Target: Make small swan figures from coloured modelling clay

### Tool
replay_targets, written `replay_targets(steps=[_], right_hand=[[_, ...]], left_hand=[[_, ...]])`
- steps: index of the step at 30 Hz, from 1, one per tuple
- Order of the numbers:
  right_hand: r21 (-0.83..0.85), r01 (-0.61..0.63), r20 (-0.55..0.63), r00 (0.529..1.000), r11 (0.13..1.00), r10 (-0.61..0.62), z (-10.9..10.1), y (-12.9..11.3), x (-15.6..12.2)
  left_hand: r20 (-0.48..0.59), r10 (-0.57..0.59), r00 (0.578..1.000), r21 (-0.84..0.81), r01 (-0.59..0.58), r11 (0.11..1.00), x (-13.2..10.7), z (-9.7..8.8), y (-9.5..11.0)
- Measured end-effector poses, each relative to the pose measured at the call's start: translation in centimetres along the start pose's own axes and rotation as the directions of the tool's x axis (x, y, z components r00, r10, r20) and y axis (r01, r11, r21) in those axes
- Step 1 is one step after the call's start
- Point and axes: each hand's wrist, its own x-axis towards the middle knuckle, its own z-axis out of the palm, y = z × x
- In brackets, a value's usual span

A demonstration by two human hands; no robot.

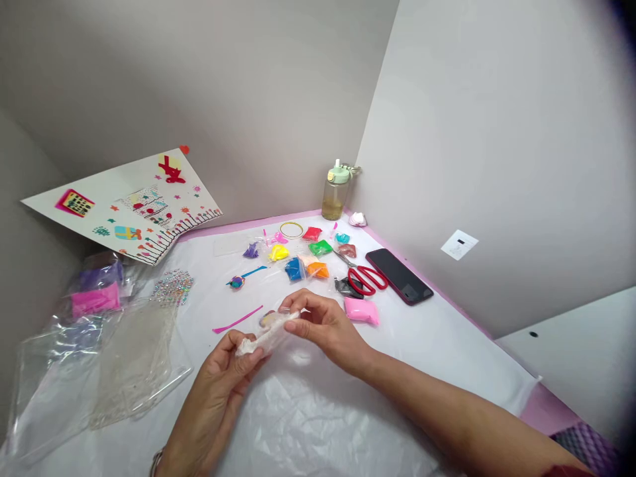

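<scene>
My left hand [218,377] and my right hand [322,324] both pinch a small clear plastic packet of white clay [265,334], held just above the white table cover [422,344]. The left fingers grip its lower left end, the right fingers its upper right end. Beyond the hands lie several small packets of coloured clay [303,255], with a pink packet [361,310] right of my right hand. A thin pink stick [237,321] lies just left of the hands.
Red scissors [365,278] and a dark phone [400,276] lie to the right. A bottle [336,192] stands in the corner. Clear plastic bags [99,371], a pink clay pack [94,299] and a decorated card [129,209] are at left. A blue tool [246,275] lies mid-table.
</scene>
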Motion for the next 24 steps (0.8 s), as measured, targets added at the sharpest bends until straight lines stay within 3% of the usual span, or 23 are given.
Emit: replay_targets(steps=[4, 9, 11, 14, 18, 21, 24], right_hand=[[0.163, -0.163, -0.007, 0.986, 0.973, 0.166, -0.2, 0.3, 0.3], [0.146, -0.342, 0.096, 0.939, 0.928, 0.331, -0.3, 0.7, 0.2], [0.12, -0.362, 0.123, 0.929, 0.924, 0.348, -0.4, 0.7, 0.2], [0.134, -0.311, 0.069, 0.95, 0.941, 0.304, -0.6, 0.5, 0.3], [0.228, -0.335, 0.11, 0.942, 0.914, 0.318, -0.9, 0.2, 0.3], [0.22, -0.427, 0.256, 0.893, 0.877, 0.371, -0.9, 0.4, 0.1], [0.061, -0.519, 0.426, 0.786, 0.852, 0.448, -1.0, 0.5, -0.1]], left_hand=[[-0.133, 0.008, 0.991, -0.19, -0.033, 0.981, 0.5, -0.3, 0.4], [-0.093, 0.028, 0.995, -0.227, -0.049, 0.973, 0.5, -0.9, 0.7], [-0.06, 0.041, 0.997, -0.158, -0.05, 0.986, 0.3, -1.0, 0.7], [0.048, 0.077, 0.996, -0.059, -0.074, 0.995, 0.0, -1.1, 0.8], [0.051, 0.112, 0.992, -0.111, -0.106, 0.988, -0.2, -0.9, 1.0], [0.028, 0.115, 0.993, -0.196, -0.108, 0.975, -0.2, -0.7, 1.2], [0.019, 0.158, 0.987, -0.151, -0.153, 0.977, -0.3, -1.0, 1.4]])
